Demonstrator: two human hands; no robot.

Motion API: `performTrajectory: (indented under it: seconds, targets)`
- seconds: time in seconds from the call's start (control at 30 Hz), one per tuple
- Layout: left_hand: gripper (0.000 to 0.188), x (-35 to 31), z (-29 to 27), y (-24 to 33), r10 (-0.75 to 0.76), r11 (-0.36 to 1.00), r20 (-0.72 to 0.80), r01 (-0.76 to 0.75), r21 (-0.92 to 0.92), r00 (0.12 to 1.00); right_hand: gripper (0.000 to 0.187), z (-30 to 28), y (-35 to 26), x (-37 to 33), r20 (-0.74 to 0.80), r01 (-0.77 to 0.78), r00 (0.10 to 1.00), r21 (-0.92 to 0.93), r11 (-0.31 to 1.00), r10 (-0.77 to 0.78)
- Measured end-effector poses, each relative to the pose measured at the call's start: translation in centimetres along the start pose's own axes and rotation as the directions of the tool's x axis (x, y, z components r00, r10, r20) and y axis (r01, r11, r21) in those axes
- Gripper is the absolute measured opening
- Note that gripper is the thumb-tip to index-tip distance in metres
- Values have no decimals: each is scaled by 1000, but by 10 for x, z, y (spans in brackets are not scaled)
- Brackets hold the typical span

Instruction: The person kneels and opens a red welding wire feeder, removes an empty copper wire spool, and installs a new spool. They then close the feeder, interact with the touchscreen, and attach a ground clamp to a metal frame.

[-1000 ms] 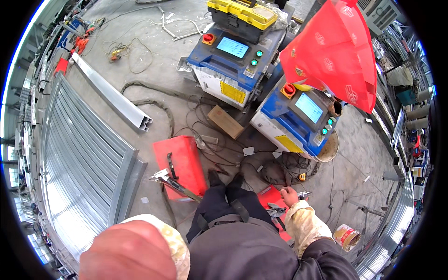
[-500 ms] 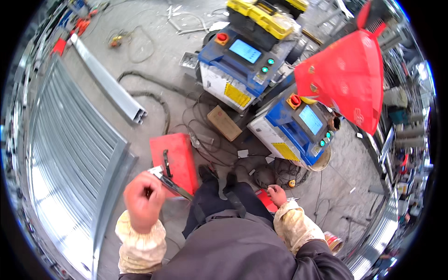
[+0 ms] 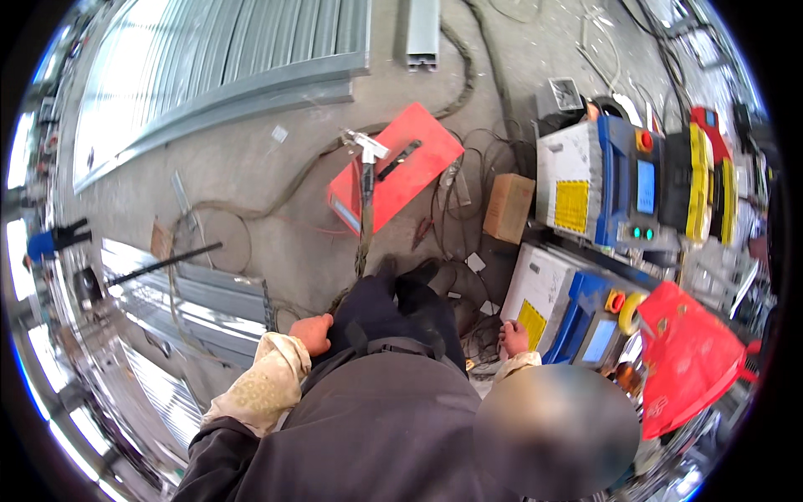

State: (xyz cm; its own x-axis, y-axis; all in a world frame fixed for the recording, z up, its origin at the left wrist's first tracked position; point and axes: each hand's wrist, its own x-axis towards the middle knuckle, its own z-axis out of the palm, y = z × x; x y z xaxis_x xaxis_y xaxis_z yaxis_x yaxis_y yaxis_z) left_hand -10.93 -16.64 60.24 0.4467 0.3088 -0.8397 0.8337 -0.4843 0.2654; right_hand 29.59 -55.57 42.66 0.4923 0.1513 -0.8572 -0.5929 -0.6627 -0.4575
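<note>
My left hand (image 3: 312, 334) hangs beside my left thigh, fingers curled inward, with nothing visible in it. By the nearer machine's white side, my right hand (image 3: 514, 338) is closed; whatever its fingers may hold is hidden. A red metal box (image 3: 422, 155) with a black handle sits on the floor ahead of my feet. Across the box lies a torch-like tool (image 3: 367, 156) with a silver head and dark grip, touched by neither hand. Its sleeved hose (image 3: 362, 253) runs down toward my legs. A blurred round patch covers part of my right arm.
Two blue-and-white machines (image 3: 613, 171) (image 3: 569, 305) with screens stand at the right, a red hood-like cover (image 3: 687, 360) by the nearer one. A cardboard box (image 3: 508, 207), cables and hoses lie on the floor. Ribbed metal panels (image 3: 242, 50) and a metal beam (image 3: 423, 33) lie farther off.
My view has turned left, so the panels and machines have swung clockwise. My left hand has dropped from beside the red box to my thigh. The torch-like tool remains on the box.
</note>
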Motion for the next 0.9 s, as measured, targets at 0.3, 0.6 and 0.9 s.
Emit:
performTrajectory:
  seconds: [0.3, 0.6, 0.9]
  targets:
    - [43, -27, 77, -81, -104, 848, 147, 165, -503, 984, 26, 149, -121, 37, 248, 287, 948, -396, 872, -199]
    - [28, 10, 140, -160, -168, 785, -38, 111, -609, 985, 28, 381, -169, 39, 337, 303, 927, -413, 859, -166]
    - [26, -32, 188, -198, -428, 439, 15, 222, -871, 904, 19, 508, -157, 145, 272, 247, 952, -406, 880, -142]
